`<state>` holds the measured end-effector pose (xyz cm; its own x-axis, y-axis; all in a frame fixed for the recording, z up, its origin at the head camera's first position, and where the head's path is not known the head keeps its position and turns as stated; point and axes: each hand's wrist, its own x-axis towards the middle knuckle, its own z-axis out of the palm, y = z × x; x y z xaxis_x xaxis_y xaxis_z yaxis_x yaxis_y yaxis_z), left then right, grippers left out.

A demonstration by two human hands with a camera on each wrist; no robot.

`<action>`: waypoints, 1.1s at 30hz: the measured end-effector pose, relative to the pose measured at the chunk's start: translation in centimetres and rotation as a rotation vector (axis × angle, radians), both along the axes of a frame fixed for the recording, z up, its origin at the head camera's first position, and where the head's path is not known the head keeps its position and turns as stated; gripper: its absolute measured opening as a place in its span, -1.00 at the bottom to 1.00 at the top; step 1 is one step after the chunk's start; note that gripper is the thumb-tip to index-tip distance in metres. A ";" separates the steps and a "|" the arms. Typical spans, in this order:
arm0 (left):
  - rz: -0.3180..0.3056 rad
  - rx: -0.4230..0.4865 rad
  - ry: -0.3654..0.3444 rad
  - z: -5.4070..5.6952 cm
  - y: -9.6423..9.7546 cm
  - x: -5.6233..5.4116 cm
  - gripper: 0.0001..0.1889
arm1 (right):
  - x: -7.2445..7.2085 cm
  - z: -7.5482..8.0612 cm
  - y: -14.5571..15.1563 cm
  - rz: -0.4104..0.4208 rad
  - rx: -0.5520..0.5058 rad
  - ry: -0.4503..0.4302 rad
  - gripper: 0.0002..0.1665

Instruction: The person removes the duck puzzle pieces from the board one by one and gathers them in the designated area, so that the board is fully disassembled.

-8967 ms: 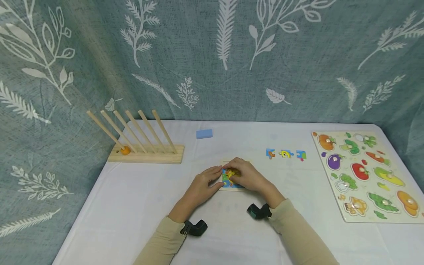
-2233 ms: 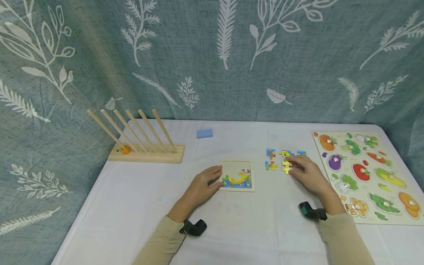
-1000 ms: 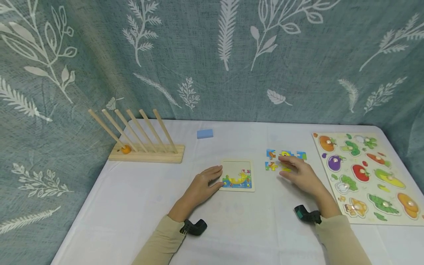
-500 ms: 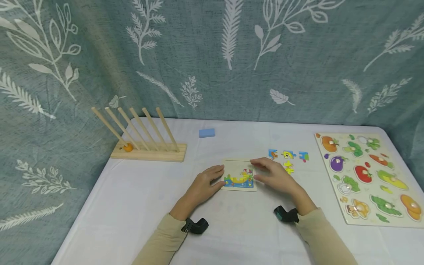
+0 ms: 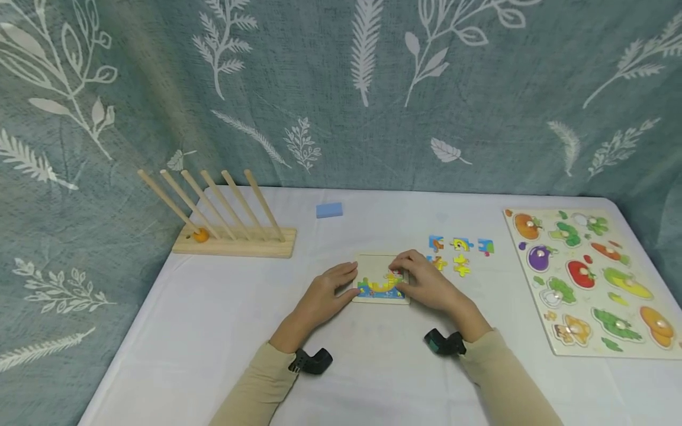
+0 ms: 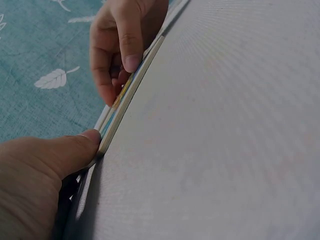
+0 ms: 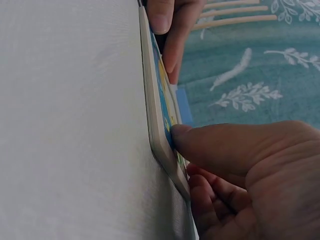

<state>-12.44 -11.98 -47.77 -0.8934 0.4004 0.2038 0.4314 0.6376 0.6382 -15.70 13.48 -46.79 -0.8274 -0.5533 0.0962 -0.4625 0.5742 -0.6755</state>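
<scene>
The peg rack stood at the table's back left corner, a bead on its leftmost peg. Right of it, near the back edge, lay a block. The jigsaw tray lay mid-table between the left hand and right hand. Loose jigsaw pieces lay right of it, nearer the back edge; beyond them, by the right edge, was the vegetable puzzle board.

A square, pale-rimmed jigsaw board lies flat on a white-covered table, its lower part filled with fitted blue and yellow pieces, its upper left bare beige. Loose to the board's right, a blue-and-brown piece, a blue-and-yellow piece and a blue-and-green piece line the back; in front sit yellow jigsaw shapes and a partly hidden yellow-orange piece.
</scene>
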 end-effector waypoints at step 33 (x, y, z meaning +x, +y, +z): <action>-0.006 -0.001 0.002 -0.1 -0.1 -0.1 -0.48 | -0.3 1.5 1.4 -0.101 -0.069 -0.067 -0.60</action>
